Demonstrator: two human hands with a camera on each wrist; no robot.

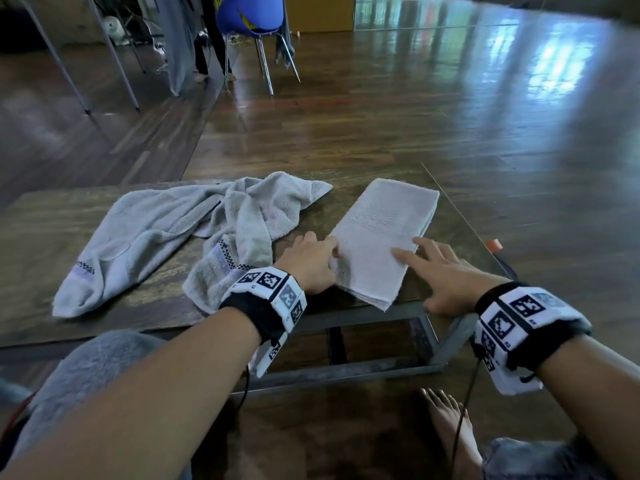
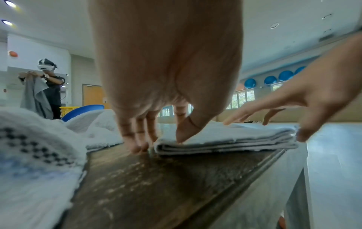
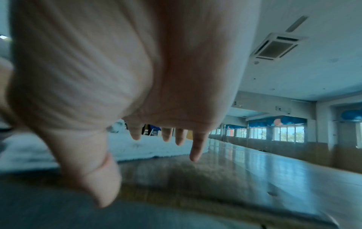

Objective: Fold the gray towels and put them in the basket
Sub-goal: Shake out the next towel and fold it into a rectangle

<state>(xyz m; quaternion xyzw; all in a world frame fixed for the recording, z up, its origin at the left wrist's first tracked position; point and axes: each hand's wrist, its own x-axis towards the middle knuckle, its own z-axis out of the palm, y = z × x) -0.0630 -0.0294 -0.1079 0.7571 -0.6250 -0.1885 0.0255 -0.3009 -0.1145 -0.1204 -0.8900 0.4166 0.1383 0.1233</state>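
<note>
Item: folded gray towel, a flat rectangle laid at the right of the wooden surface, its near corner just over the front edge. Left hand: set against the towel's left edge, thumb on top and fingers down at the side, a light pinching grip on the stacked layers. Right hand: fingers spread and straight, over the towel's right edge, gripping nothing. Second item: unfolded gray towel, crumpled at the left of the surface, not yet folded. Basket: not seen in any view. Handling note: all layers are best gathered from both short sides at once, so that the stack is lifted level and the folds are kept. Left wrist view: the stacked layer edges and the thumb contact are shown, which are indistinct from the head view. Right wrist view: blurred, only spread fingers are shown.
</note>
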